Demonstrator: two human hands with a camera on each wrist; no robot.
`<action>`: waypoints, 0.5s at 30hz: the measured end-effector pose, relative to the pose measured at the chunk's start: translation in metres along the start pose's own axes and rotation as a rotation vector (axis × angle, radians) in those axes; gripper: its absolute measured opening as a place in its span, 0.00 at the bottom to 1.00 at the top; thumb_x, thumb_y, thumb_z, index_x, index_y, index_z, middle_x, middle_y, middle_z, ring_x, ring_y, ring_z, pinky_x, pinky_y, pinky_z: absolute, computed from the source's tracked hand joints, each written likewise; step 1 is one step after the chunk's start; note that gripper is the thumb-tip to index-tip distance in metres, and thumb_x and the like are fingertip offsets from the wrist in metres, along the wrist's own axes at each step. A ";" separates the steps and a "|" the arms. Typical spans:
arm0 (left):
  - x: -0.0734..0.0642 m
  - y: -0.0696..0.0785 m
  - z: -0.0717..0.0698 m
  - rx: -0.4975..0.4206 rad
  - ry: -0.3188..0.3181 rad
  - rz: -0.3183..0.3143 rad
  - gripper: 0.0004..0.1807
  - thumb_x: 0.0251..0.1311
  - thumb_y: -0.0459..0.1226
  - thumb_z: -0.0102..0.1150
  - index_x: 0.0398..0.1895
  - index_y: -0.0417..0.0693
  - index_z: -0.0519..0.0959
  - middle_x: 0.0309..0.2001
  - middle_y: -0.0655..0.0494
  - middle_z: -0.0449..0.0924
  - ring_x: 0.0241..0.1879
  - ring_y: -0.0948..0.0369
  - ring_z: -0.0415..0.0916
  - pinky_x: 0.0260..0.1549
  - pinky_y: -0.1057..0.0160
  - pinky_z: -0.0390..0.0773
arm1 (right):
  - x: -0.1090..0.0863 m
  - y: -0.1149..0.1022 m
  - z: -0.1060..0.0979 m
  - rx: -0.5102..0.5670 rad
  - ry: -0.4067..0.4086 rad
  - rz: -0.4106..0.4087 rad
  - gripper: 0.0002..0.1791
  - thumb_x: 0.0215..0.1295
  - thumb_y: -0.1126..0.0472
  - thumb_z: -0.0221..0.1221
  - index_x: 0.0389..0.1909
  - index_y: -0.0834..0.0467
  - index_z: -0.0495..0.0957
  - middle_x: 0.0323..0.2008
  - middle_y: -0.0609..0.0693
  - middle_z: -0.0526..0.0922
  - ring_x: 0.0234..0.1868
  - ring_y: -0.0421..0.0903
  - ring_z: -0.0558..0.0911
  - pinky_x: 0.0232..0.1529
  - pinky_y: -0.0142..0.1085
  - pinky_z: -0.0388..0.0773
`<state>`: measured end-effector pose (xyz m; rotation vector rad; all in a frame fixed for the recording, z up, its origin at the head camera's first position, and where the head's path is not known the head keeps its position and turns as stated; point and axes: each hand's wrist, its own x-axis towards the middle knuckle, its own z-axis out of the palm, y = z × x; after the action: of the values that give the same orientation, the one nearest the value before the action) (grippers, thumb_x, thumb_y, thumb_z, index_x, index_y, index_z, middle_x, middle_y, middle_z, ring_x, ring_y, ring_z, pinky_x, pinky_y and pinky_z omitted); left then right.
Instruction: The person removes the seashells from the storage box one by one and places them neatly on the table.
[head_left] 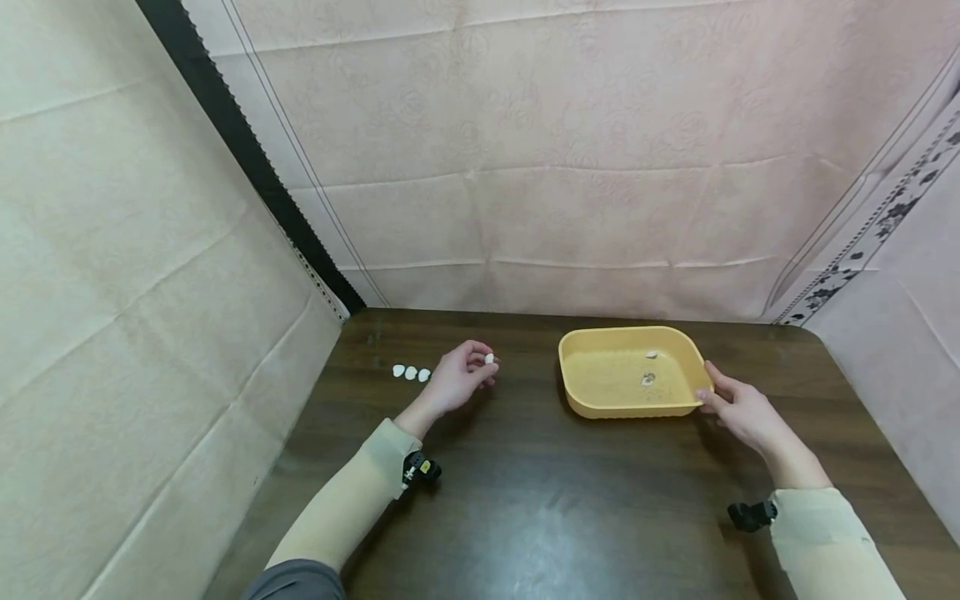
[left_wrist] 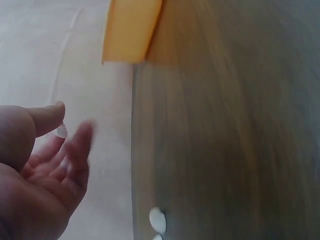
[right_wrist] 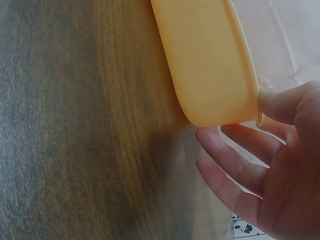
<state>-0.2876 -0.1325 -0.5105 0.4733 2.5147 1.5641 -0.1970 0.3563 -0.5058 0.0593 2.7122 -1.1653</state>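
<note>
My left hand [head_left: 456,377] pinches a small white shell [left_wrist: 61,131] between thumb and fingers, above the table at the left of the tray. Close by its wrist side, three white shells [head_left: 411,372] lie in a short row on the wood; one shell [left_wrist: 158,220] shows whole in the left wrist view. My right hand [head_left: 745,410] grips the right end of a yellow plastic tray [head_left: 600,412], thumb over the rim and fingers against the outside wall. Inside the tray lie a pale shell [head_left: 651,354] and a small greyish-white piece [head_left: 648,379].
The dark brown wooden table [head_left: 525,500] reaches back to a pale cloth wall [head_left: 555,167]. More cloth hangs along the left [head_left: 135,333] and right sides. A black strip [head_left: 255,158] runs down the left corner.
</note>
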 end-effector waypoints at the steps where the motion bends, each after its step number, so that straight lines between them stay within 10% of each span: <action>1: 0.000 -0.003 -0.003 0.052 0.029 0.004 0.18 0.75 0.42 0.68 0.60 0.42 0.80 0.49 0.48 0.88 0.38 0.56 0.86 0.39 0.57 0.85 | 0.000 0.000 0.000 -0.001 -0.002 0.004 0.40 0.87 0.50 0.51 0.86 0.61 0.42 0.72 0.79 0.64 0.58 0.67 0.84 0.52 0.55 0.85; 6: -0.004 -0.016 -0.020 0.196 0.137 0.007 0.16 0.68 0.42 0.74 0.55 0.47 0.88 0.46 0.54 0.86 0.35 0.59 0.78 0.34 0.59 0.78 | 0.002 -0.001 0.001 0.005 -0.007 0.010 0.41 0.87 0.50 0.51 0.86 0.60 0.42 0.73 0.79 0.63 0.58 0.67 0.84 0.52 0.55 0.85; 15: -0.008 -0.034 -0.032 0.306 0.153 0.025 0.13 0.62 0.37 0.79 0.48 0.46 0.91 0.44 0.54 0.87 0.37 0.60 0.82 0.39 0.56 0.82 | 0.002 0.001 0.000 0.010 -0.015 0.017 0.42 0.86 0.48 0.51 0.86 0.59 0.41 0.74 0.79 0.62 0.59 0.67 0.84 0.54 0.56 0.84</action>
<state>-0.2959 -0.1759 -0.5265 0.4370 2.8929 1.2696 -0.1990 0.3565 -0.5070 0.0748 2.6881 -1.1694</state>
